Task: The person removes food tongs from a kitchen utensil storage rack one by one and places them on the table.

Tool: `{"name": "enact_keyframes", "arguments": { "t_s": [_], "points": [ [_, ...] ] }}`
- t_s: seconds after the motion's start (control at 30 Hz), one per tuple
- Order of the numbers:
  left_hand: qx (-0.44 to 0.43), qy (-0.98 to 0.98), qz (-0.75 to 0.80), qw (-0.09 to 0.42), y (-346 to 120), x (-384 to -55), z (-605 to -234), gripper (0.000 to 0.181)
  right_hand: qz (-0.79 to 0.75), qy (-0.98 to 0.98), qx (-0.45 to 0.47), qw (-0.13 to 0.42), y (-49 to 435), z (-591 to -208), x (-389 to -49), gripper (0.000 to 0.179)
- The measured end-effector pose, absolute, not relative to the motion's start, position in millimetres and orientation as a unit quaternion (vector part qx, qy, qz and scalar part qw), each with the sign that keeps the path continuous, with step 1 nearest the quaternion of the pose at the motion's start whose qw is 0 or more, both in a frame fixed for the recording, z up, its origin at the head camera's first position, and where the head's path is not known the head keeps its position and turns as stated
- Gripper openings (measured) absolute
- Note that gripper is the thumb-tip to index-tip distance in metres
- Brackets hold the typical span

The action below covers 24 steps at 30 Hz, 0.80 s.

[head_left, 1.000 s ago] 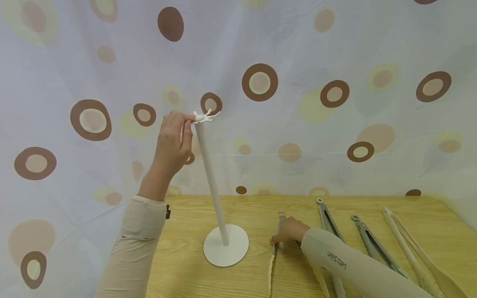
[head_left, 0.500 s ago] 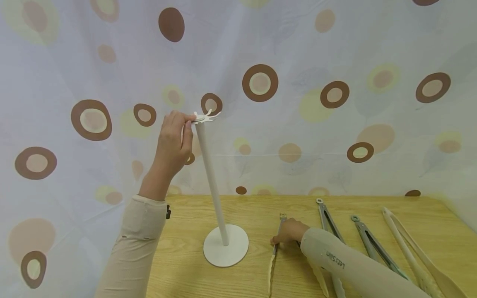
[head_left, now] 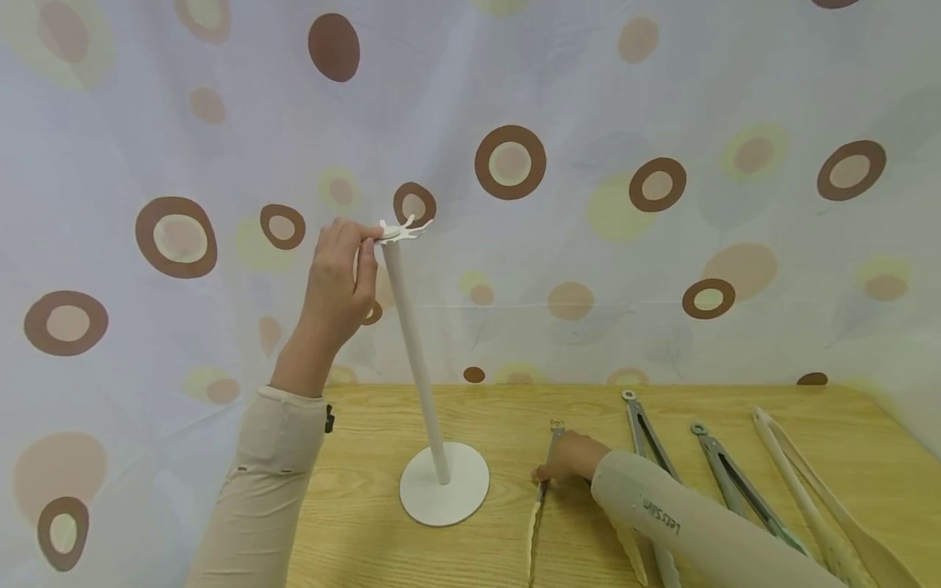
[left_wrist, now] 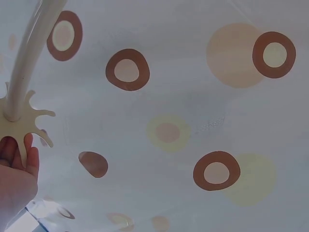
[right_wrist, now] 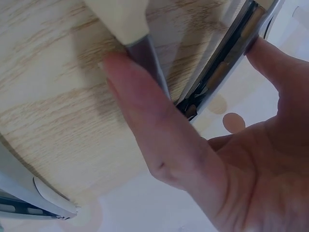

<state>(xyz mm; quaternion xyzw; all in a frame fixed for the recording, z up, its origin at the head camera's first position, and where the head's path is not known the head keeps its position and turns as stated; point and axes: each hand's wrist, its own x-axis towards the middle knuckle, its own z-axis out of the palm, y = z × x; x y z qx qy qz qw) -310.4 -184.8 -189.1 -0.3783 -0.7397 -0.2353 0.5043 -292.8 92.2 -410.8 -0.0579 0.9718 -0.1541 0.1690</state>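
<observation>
A white stand [head_left: 415, 359] rises from a round base [head_left: 444, 483] on the wooden table. At its top is a white disc with branching hooks [head_left: 404, 233]. My left hand [head_left: 340, 273] pinches the near side of this disc between thumb and fingers; from below, the left wrist view shows fingertips at the hooked disc [left_wrist: 21, 126]. My right hand [head_left: 575, 456] grips a pair of tongs [head_left: 535, 523] with cream scalloped tips and grey metal arms, which stand spread apart. In the right wrist view, the thumb [right_wrist: 145, 96] lies along one arm, near its cream tip [right_wrist: 123, 19].
To the right of my right hand lie more tongs: a grey metal pair [head_left: 650, 433], another grey pair [head_left: 746, 482], and a long beige pair [head_left: 801, 482]. A curtain with brown and yellow spots [head_left: 470, 98] hangs behind the wooden table [head_left: 360, 498].
Both hands keep their places on the stand's top and the tongs. The small ring at the held tongs' end looks slightly shifted; the head view drifts a little.
</observation>
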Motion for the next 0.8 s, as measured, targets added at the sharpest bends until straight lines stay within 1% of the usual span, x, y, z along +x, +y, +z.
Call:
{"name": "enact_keyframes", "arguments": {
  "t_s": [0.2, 0.27, 0.37, 0.43, 0.5, 0.57, 0.6, 0.7, 0.73, 0.8],
  "points": [
    [-0.373, -0.741, -0.233, 0.508, -187, -311, -189, 0.02, -0.128, 0.977, -0.082, 0.148, 93, -413, -293, 0.051],
    [-0.368, -0.742, -0.235, 0.508, -188, -310, -189, 0.02, -0.13, 0.977, -0.087, 0.148, 94, -412, -294, 0.048],
    [-0.358, -0.745, -0.239, 0.51, -188, -309, -190, 0.02, -0.16, 0.971, -0.083, 0.159, 97, -409, -294, 0.052],
    [-0.348, -0.747, -0.241, 0.512, -189, -308, -191, 0.021, -0.19, 0.964, -0.07, 0.171, 100, -407, -295, 0.06],
    [-0.34, -0.748, -0.245, 0.515, -189, -308, -191, 0.021, -0.216, 0.958, -0.058, 0.18, 104, -405, -296, 0.063],
    [-0.331, -0.746, -0.25, 0.52, -189, -307, -192, 0.021, -0.234, 0.954, -0.053, 0.18, 107, -404, -296, 0.062],
    [-0.327, -0.745, -0.253, 0.524, -189, -307, -193, 0.021, -0.245, 0.952, -0.051, 0.179, 109, -403, -296, 0.059],
    [-0.312, -0.738, -0.26, 0.538, -187, -307, -194, 0.021, -0.259, 0.95, -0.063, 0.159, 114, -401, -295, 0.035],
    [-0.307, -0.735, -0.263, 0.544, -186, -307, -195, 0.021, -0.267, 0.949, -0.066, 0.153, 115, -401, -295, 0.031],
    [-0.295, -0.73, -0.268, 0.555, -184, -308, -197, 0.021, -0.285, 0.946, -0.074, 0.138, 119, -399, -294, 0.031]
  ]
}}
